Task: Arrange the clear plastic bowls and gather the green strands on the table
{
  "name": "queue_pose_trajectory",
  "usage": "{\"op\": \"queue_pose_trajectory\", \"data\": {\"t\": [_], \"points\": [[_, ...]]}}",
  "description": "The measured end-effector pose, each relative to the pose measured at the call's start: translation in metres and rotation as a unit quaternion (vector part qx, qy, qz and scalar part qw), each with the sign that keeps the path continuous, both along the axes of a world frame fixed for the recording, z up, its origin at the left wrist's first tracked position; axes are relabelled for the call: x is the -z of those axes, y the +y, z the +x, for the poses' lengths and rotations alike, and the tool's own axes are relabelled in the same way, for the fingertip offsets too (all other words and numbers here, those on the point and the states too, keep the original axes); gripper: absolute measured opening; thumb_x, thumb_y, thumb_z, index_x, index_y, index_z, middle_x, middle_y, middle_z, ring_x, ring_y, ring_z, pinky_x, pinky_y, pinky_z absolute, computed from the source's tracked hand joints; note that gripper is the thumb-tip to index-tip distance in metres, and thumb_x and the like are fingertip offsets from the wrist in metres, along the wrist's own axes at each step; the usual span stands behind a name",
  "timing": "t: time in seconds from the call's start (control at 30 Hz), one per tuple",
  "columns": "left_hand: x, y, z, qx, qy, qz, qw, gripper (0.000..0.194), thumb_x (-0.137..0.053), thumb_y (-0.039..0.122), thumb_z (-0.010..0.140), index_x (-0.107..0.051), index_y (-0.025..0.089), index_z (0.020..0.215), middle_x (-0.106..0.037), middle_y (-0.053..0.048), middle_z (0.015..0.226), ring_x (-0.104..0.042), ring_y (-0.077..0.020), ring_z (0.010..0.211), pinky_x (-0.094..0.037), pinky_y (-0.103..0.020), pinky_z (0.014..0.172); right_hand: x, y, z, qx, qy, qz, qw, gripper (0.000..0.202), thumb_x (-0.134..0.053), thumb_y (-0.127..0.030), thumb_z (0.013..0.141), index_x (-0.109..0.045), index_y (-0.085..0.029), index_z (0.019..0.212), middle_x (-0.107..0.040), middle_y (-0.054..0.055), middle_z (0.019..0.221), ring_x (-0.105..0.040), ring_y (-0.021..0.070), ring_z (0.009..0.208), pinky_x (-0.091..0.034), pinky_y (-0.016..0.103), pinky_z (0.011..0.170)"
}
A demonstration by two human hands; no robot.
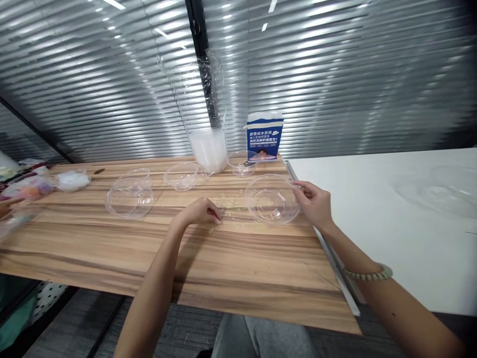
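Observation:
My right hand (pixel 316 203) pinches the rim of a clear plastic bowl (pixel 257 208), which is tilted a little over the wooden table. Small pale yellowish bits (pixel 231 204) lie scattered on the wood to the left of that bowl. Among them, at their left edge, my left hand (pixel 203 211) is closed with its fingertips together close to the tabletop. Whatever sits between those fingertips is too small to name. Two small clear cups, one at the left (pixel 181 177) and one at the right (pixel 243 164), stand farther back.
More clear bowls (pixel 130 194) sit to the left on the wooden table (pixel 238 278). A stack of clear containers in a plastic bag (pixel 208 149) and a blue printed paper bag (pixel 264 136) stand at the back. A white table (pixel 391 238) adjoins on the right. Another person's hand (pixel 8 206) shows far left.

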State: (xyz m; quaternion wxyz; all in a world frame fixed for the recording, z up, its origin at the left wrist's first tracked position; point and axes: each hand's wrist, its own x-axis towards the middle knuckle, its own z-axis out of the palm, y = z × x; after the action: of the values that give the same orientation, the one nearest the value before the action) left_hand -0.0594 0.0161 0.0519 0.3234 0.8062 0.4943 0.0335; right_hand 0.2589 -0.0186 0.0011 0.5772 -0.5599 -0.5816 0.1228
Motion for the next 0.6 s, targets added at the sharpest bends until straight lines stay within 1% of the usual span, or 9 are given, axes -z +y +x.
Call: {"op": "queue_pose_trajectory", "data": {"t": [0.13, 0.23, 0.33, 0.47, 0.6], "points": [[0.0019, -0.0011, 0.0056, -0.006, 0.014, 0.002, 1.000, 0.014, -0.070, 0.017, 0.059, -0.074, 0.013, 0.072, -0.071, -0.005, 0.067, -0.064, -0.0181, 0.067, -0.043, -0.021, 0.058, -0.0004, -0.0004, 0.0007, 0.000, -0.006, 0.001, 1.000, 0.029, -0.056, -0.034, 0.078, -0.071, -0.013, 0.091, -0.048, -0.003, 0.050, -0.042, 0.0104, 0.049, -0.038, 0.024, 0.050], [0.0032, -0.0006, 0.0082, -0.004, 0.027, 0.022, 0.999, 0.013, -0.068, 0.012, 0.060, -0.074, 0.013, 0.071, -0.070, -0.003, 0.065, -0.063, -0.0166, 0.065, -0.042, -0.020, 0.058, -0.0008, -0.0002, 0.0002, 0.000, -0.006, 0.000, 1.000, 0.030, -0.055, -0.035, 0.078, -0.071, -0.013, 0.091, -0.049, -0.003, 0.050, -0.043, 0.0105, 0.048, -0.038, 0.024, 0.049], [0.0051, 0.0009, 0.0083, 0.002, 0.022, 0.033, 0.999, 0.012, -0.067, 0.011, 0.059, -0.073, 0.014, 0.069, -0.070, -0.003, 0.064, -0.062, -0.0156, 0.064, -0.042, -0.020, 0.058, -0.0009, -0.0001, -0.0004, -0.001, -0.005, -0.003, 1.000, 0.031, -0.056, -0.036, 0.078, -0.071, -0.013, 0.092, -0.048, -0.003, 0.049, -0.043, 0.0103, 0.047, -0.038, 0.024, 0.048], [0.0077, 0.0022, 0.0076, -0.001, 0.021, 0.036, 0.999, 0.012, -0.067, 0.010, 0.060, -0.073, 0.014, 0.069, -0.070, -0.003, 0.065, -0.063, -0.0159, 0.064, -0.042, -0.020, 0.059, -0.0007, -0.0003, -0.0002, -0.007, 0.003, -0.004, 1.000, 0.031, -0.055, -0.036, 0.078, -0.070, -0.013, 0.093, -0.050, -0.003, 0.050, -0.044, 0.0106, 0.047, -0.038, 0.024, 0.047], [0.0069, 0.0010, 0.0087, -0.003, 0.021, 0.043, 0.999, 0.014, -0.064, 0.008, 0.061, -0.073, 0.014, 0.070, -0.071, -0.004, 0.068, -0.064, -0.0164, 0.067, -0.043, -0.021, 0.062, -0.0011, -0.0008, 0.0001, -0.004, 0.000, -0.003, 1.000, 0.031, -0.056, -0.036, 0.078, -0.070, -0.014, 0.092, -0.051, -0.003, 0.050, -0.044, 0.0106, 0.047, -0.039, 0.024, 0.047]]}}
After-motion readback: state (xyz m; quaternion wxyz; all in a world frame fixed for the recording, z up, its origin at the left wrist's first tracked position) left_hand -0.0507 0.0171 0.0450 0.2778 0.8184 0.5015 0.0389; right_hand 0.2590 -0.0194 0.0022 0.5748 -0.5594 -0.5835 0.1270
